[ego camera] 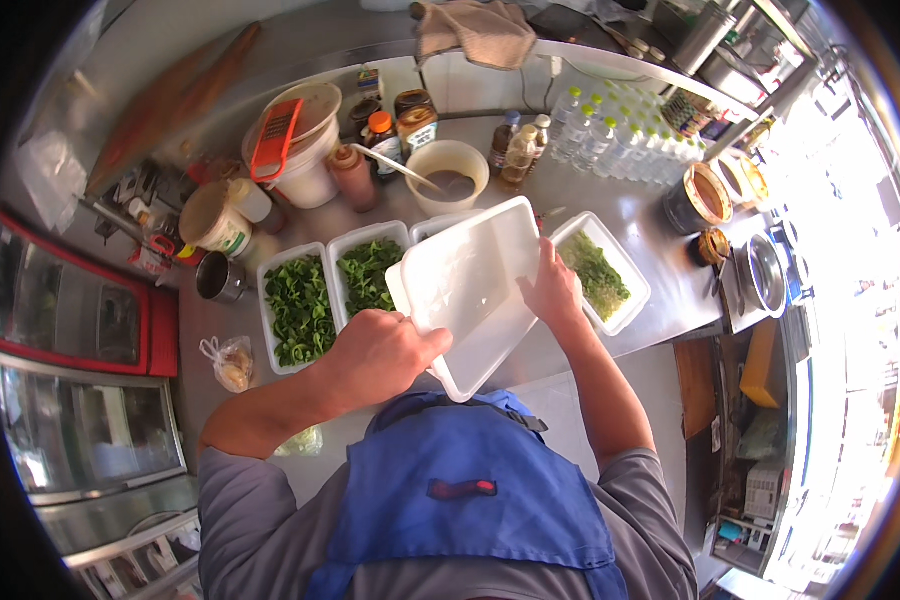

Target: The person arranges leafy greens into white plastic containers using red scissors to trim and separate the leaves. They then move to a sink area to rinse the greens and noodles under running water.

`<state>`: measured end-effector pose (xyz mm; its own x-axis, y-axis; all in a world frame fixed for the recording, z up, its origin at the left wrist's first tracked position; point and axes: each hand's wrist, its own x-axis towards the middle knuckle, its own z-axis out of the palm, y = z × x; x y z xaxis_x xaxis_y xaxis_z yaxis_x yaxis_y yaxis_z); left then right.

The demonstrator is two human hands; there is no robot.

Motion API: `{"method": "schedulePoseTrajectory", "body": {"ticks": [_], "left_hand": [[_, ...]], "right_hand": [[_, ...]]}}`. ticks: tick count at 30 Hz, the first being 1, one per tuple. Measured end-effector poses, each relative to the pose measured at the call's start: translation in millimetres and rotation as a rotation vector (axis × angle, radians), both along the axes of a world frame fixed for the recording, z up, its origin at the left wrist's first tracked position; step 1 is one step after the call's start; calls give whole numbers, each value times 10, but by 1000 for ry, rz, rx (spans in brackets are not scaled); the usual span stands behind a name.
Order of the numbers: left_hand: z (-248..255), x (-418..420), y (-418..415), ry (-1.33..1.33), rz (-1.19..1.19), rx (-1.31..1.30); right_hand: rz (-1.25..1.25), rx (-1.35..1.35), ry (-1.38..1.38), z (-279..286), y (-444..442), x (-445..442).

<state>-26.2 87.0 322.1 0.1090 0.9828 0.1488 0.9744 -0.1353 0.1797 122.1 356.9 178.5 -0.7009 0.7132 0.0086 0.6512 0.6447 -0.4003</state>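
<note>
Both hands hold a white plastic tub (474,289), tilted above the steel counter with its inside towards me. My left hand (390,346) grips its left edge, thumb over the rim. On the right side, my right hand (556,283) holds the opposite edge. A second white rim shows behind the left edge; I cannot tell whether it is a nested tub. To the left, two white tubs hold leafy greens (298,304) and more leafy greens (373,264). A third tub (436,225) is mostly hidden behind the held one. Shredded greens (596,271) lie in a tub at the right.
Behind stand a bowl of dark liquid (450,186) with a ladle, a squeeze bottle (354,178), a white bucket (307,169) with an orange grater (276,139), and water bottles (615,139). A metal cup (221,277) and a knotted bag (230,363) sit left. Jars (696,199) stand right.
</note>
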Motion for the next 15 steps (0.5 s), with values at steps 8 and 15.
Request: {"method": "schedulePoseTrajectory", "body": {"ticks": [8, 15], "left_hand": [[-43, -5, 358, -23, 18, -4], [-39, -95, 435, -99, 120, -6]], "right_hand": [[-4, -59, 337, 111, 352, 650], [-182, 120, 528, 6, 851, 868]]}}
